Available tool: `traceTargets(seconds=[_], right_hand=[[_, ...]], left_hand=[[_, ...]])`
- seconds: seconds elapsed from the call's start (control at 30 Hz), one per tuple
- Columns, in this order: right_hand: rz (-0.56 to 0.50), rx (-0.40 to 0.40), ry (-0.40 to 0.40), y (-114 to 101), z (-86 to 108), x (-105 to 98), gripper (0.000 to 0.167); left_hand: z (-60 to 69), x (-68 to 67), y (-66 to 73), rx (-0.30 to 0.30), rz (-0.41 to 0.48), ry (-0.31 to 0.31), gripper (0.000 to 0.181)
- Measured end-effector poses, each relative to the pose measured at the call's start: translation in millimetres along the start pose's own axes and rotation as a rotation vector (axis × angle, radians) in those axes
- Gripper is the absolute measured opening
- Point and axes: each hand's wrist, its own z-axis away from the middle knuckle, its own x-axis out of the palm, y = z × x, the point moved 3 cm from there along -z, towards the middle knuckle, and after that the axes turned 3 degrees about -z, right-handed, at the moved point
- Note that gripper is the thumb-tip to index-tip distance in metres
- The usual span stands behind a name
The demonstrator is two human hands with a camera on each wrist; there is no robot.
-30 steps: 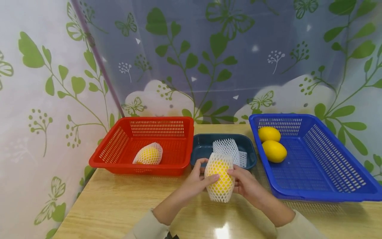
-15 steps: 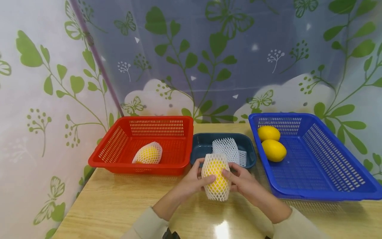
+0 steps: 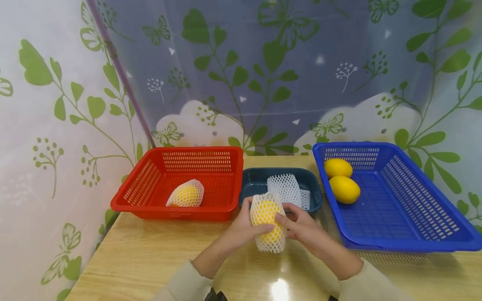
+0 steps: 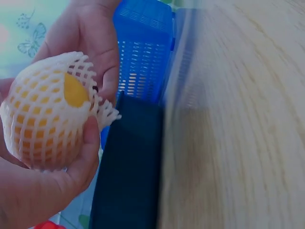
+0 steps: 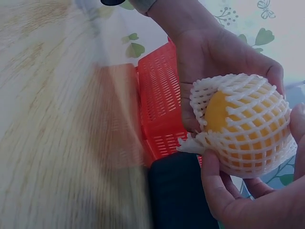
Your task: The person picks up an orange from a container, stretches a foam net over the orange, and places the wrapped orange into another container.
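The left hand (image 3: 241,225) and right hand (image 3: 301,228) grip a yellow fruit (image 3: 268,221) in a white foam net between them, thumbs on its near side, above the bench (image 3: 177,246) and just before a dark tray (image 3: 253,179) holding loose netting (image 3: 284,187). A red basket (image 3: 137,207) with another netted fruit (image 3: 187,195) stands left; a blue basket (image 3: 384,213) with two bare yellow fruits (image 3: 344,190), right.

Glossy wood-grain tabletop (image 3: 150,251) under a red basket (image 3: 177,212), dark teal tub (image 3: 255,180) and blue basket (image 3: 391,209).
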Motion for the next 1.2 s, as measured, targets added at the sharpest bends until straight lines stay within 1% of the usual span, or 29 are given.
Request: traceTargets(seconds=[0.07, 0.13, 0.37, 0.47, 0.57, 0.73, 0.83, 0.9, 0.97, 1.07, 1.2], right_hand=[[0.014, -0.008, 0.005, -1, -0.2, 1, 0.069], [0.028, -0.019, 0.006, -2, 0.0, 2, 0.068], [0.043, -0.048, -0.011, -7, -0.7, 2, 0.07], [0.031, -0.069, -0.029, -8, -2.7, 4, 0.066], [0.008, -0.089, -0.024, -11, -7.5, 7, 0.061], [-0.039, -0.097, 0.033, -20, -18.9, 13, 0.059], [-0.053, -0.108, 0.062, -25, -24.9, 15, 0.054], [-0.063, -0.128, 0.078, -29, -28.3, 16, 0.051], [-0.05, -0.152, 0.1, -33, -32.5, 16, 0.05], [-0.009, -0.181, 0.122, -37, -40.0, 18, 0.05], [0.067, -0.193, 0.127, -36, -49.6, 25, 0.047]], left_hand=[[0.4, 0.1, 2.5, 0.007, -0.018, 0.027, 0.074], [1.5, -0.3, 5.3, 0.011, -0.033, 0.042, 0.073], [5.3, -4.2, 13.5, 0.019, -0.084, 0.057, 0.074], [7.6, -8.2, 15.3, 0.015, -0.091, 0.061, 0.073], [13.2, -14.8, 18.2, 0.015, -0.089, 0.061, 0.072], [26.3, -30.7, 26.5, -0.011, -0.1, 0.055, 0.074], [33.2, -42.1, 33.5, -0.01, -0.114, 0.034, 0.074], [35.3, -50.0, 39.5, 0.011, -0.129, 0.02, 0.074], [34.9, -58.4, 45.5, 0.031, -0.148, 0.022, 0.075], [31.9, -72.3, 55.3, 0.047, -0.167, 0.042, 0.077], [25.5, -96.4, 67.5, 0.05, -0.171, 0.1, 0.08]])
